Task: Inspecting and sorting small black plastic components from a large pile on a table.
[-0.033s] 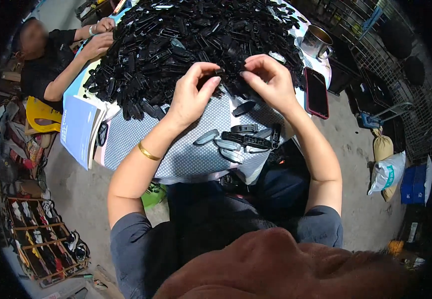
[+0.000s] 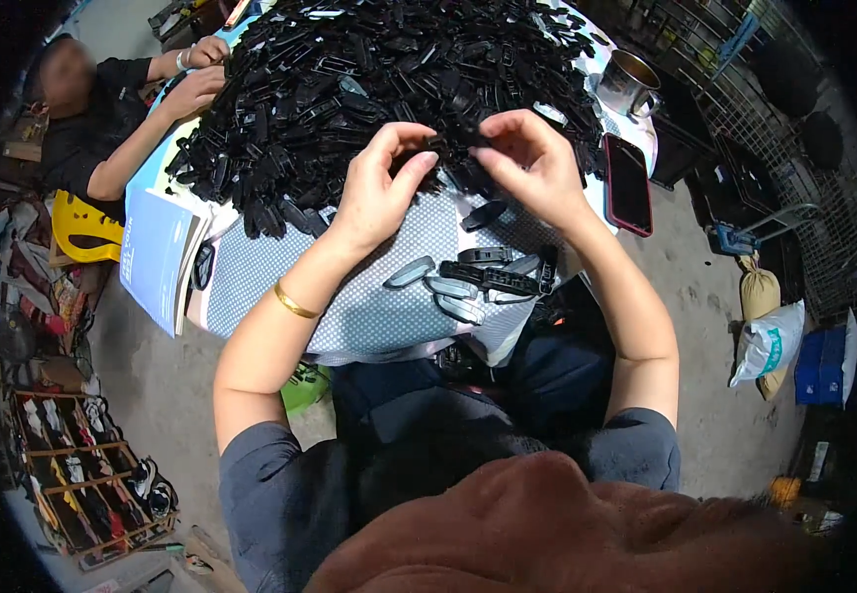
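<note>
A big heap of small black plastic pieces [image 2: 389, 69] covers most of the table. Over its near edge, my left hand [image 2: 379, 193] pinches a dark plastic piece between thumb and fingers. Facing it, my right hand [image 2: 542, 173] has thumb and fingers curled together; whatever they hold blends into the black heap behind. On the dotted cloth [image 2: 349, 296] below my hands lies a small group of long, rounded pieces. A pale grey one [image 2: 410, 273] sits at the left of the group, and a black one [image 2: 485, 214] lies apart, nearer the heap.
A phone [image 2: 628, 183] and a metal mug [image 2: 628, 83] are at the table's right. Blue-covered booklets [image 2: 157, 259] overhang the left edge. Another person's hands [image 2: 196, 91] rest at the heap's left side. A yellow plastic stool [image 2: 85, 227] stands beyond the booklets.
My right hand has shifted slightly left, its fingertips closer to my left hand. My left hand stays almost in place. The pieces on the cloth have not moved.
</note>
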`<control>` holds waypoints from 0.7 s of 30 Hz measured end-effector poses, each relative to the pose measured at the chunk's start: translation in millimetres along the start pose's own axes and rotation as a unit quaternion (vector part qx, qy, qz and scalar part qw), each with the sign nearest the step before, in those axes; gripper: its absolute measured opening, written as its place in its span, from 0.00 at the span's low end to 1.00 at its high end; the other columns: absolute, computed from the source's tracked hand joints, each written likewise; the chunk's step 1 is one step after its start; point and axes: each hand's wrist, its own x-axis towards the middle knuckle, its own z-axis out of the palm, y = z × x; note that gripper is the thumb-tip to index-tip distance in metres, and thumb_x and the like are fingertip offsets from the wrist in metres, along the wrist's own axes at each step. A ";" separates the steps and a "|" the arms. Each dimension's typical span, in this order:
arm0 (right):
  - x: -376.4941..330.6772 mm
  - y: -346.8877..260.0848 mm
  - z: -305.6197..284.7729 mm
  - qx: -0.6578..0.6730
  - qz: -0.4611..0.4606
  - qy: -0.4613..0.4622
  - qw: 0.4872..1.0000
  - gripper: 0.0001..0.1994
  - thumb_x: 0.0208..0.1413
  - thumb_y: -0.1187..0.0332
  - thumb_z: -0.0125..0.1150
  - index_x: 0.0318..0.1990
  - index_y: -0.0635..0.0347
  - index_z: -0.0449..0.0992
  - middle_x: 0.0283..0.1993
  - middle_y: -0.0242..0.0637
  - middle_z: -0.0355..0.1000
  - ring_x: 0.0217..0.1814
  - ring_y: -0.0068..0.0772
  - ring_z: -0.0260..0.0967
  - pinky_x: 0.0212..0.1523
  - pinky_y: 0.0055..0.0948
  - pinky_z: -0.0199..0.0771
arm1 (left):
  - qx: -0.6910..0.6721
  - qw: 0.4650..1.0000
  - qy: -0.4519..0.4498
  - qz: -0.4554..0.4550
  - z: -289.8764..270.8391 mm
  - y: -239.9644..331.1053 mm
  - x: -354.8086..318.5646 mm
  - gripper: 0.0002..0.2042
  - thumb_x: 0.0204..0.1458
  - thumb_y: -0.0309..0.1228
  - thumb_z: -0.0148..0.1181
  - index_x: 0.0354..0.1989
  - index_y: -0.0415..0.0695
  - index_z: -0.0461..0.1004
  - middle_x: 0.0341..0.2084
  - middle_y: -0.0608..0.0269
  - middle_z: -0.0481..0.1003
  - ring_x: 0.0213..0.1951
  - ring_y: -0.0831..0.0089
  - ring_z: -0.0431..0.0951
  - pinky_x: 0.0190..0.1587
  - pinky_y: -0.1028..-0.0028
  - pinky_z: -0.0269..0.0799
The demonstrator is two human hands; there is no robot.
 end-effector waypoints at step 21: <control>-7.9 -13.0 17.3 -0.072 -0.171 -0.034 0.982 0.13 0.44 0.78 0.60 0.40 0.68 0.73 0.47 0.42 0.69 0.44 0.27 0.70 0.38 0.22 0.73 | -0.454 0.858 -0.107 -0.215 -12.6 -2.2 3.0 0.13 0.57 0.37 0.49 0.44 0.41 0.66 0.25 0.65 0.70 0.20 0.81 0.69 0.17 0.85 0.62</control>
